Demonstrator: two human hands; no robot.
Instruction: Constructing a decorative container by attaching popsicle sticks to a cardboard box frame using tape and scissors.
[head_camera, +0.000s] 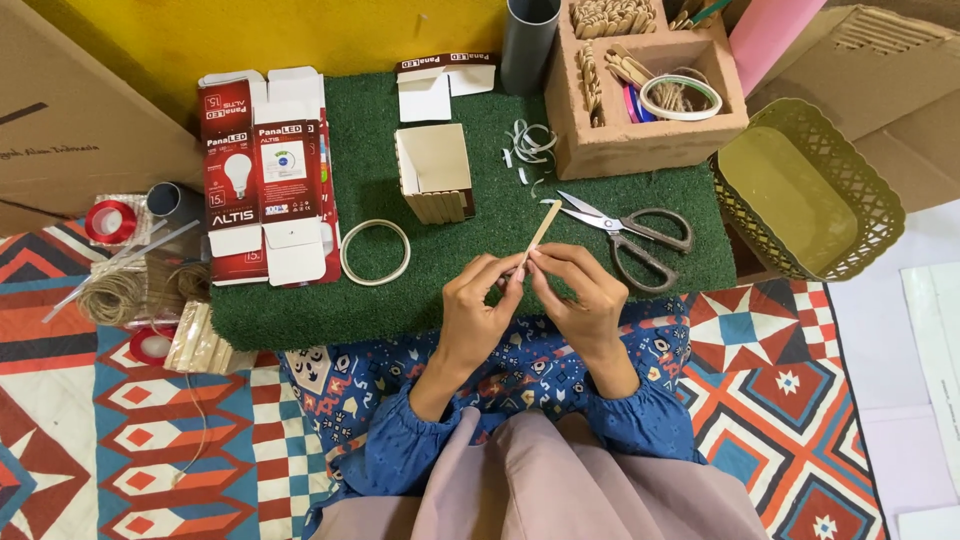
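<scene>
Two hands (left hand (478, 300), right hand (580, 292)), one wooden stick (541, 228).

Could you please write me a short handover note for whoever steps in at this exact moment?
Left hand and right hand: fingers of both pinch the lower end of one wooden craft stick, held above the green mat.
Small box stands on the mat, with sticks lining its near side; its other sides look bare.
Scissors lie just right of the hands, a tape ring to the left.
Spare sticks sit in the brick-coloured organiser.
The held stick is not yet on the box.
</scene>
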